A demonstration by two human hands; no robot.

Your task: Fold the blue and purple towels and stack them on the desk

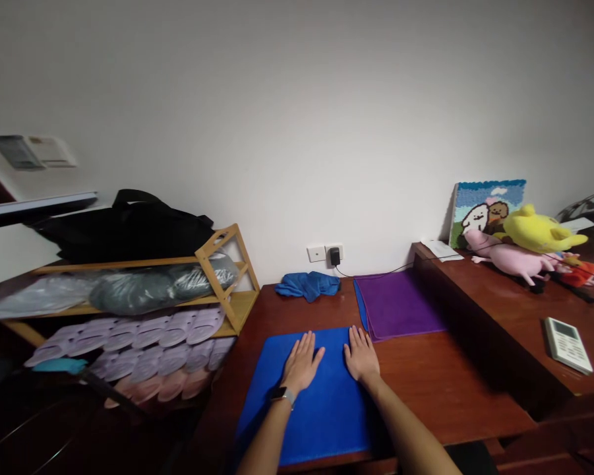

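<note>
Left hand and right hand: palms down, fingers extended, grasping nothing. Both press on the blue cloth, which lies spread flat on the wooden counter. Caution: uneven palm pressure could skew the cloth or raise creases. A rightward slide could disturb the purple cloth, just beside the right fingertips. Beyond the hands, a crumpled blue cloth sits near the wall; the power adapter feeds a thin cable across the purple cloth's far edge, where pulling that cloth could drag it. Containers: the slatless-sided wooden rack supports a black bag, contents not visible, above a transparent plastic bag enclosing dark grey material.
</note>
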